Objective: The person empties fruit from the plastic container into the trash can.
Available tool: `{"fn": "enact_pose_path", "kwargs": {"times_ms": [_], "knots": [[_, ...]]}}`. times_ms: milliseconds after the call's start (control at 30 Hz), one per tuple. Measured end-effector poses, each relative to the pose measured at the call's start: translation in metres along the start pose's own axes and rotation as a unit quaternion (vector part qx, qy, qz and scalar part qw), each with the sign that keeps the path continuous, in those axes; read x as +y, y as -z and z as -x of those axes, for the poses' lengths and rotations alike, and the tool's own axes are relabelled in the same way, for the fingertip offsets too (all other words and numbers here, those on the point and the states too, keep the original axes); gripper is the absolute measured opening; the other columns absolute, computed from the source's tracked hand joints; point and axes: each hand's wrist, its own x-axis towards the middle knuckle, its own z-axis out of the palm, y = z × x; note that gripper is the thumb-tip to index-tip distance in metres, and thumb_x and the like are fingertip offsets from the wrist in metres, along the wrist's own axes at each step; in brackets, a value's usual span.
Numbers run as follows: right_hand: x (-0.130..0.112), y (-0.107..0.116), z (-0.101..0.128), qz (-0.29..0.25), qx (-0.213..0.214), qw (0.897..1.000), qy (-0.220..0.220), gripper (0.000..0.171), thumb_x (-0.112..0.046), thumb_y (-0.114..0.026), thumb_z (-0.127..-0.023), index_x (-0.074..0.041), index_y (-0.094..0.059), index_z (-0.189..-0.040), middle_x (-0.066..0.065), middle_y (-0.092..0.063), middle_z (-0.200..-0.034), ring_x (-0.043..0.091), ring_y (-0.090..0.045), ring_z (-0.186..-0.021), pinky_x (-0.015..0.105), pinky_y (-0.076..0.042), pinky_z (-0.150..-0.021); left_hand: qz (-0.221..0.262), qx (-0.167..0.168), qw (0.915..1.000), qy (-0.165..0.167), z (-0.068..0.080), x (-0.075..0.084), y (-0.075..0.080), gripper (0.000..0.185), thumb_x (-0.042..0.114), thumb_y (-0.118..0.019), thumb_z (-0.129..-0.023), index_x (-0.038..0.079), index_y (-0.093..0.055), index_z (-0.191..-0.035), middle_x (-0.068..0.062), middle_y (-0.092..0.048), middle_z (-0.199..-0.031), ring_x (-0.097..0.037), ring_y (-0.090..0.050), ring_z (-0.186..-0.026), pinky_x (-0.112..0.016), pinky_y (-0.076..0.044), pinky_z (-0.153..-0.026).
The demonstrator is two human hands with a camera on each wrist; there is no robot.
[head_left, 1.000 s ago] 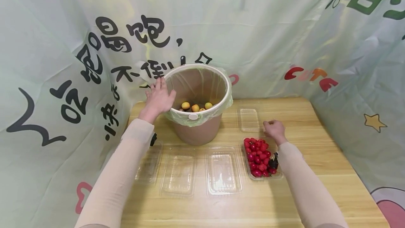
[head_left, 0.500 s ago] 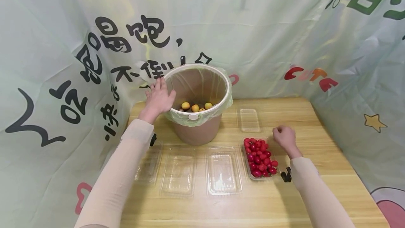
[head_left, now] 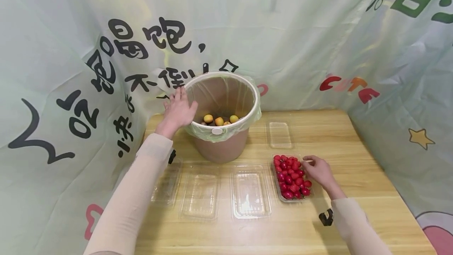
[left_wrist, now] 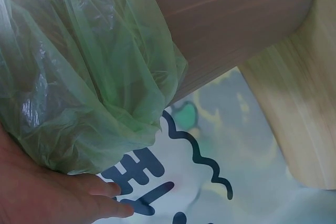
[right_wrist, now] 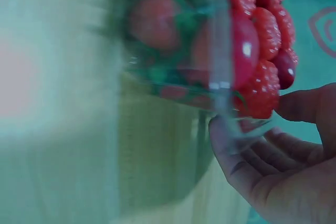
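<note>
Brown bin, pale green liner; red tomatoes; clear trays; light wood table.

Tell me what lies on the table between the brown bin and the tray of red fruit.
In the head view, only bare wooden table lies between the bin and the fruit tray; a small empty clear tray sits just behind that stretch.

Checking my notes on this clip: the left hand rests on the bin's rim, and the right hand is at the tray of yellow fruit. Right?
Not quite. The tray by the right hand holds red fruit, as the head view shows; the yellow fruit lies inside the bin. The left hand does rest on the bin's rim.
</note>
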Motion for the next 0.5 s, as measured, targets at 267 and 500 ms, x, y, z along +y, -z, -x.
{"fn": "enact_pose_path", "kwargs": {"times_ms": [267,500], "knots": [[0.0072,-0.0095,0.0064,0.008,0.004,1.000,-0.008,0.040,-0.015,-0.054,-0.106,0.018,-0.060,-0.129,0.016,-0.073,-0.084,0.013,-0.063,-0.072,0.023,-0.051,-0.058,-0.001,-0.001,1.0000,0.004,0.0015,0.0004,0.0004,0.083,0.048,-0.028,-0.109,-0.004,0.004,-0.166,-0.026,0.002,-0.176,-0.053,-0.001,-0.161,-0.070,-0.001,-0.128],[0.0067,-0.0086,0.0067,0.013,0.000,1.000,-0.012,0.043,-0.018,-0.054,-0.107,0.018,-0.061,-0.128,0.018,-0.073,-0.088,0.015,-0.064,-0.076,0.023,-0.051,-0.061,-0.003,-0.002,1.0000,0.003,0.0008,0.0009,0.0005,0.083,0.049,-0.026,-0.109,-0.003,0.005,-0.166,-0.025,0.005,-0.176,-0.053,0.001,-0.161,-0.070,0.001,-0.128]]}}
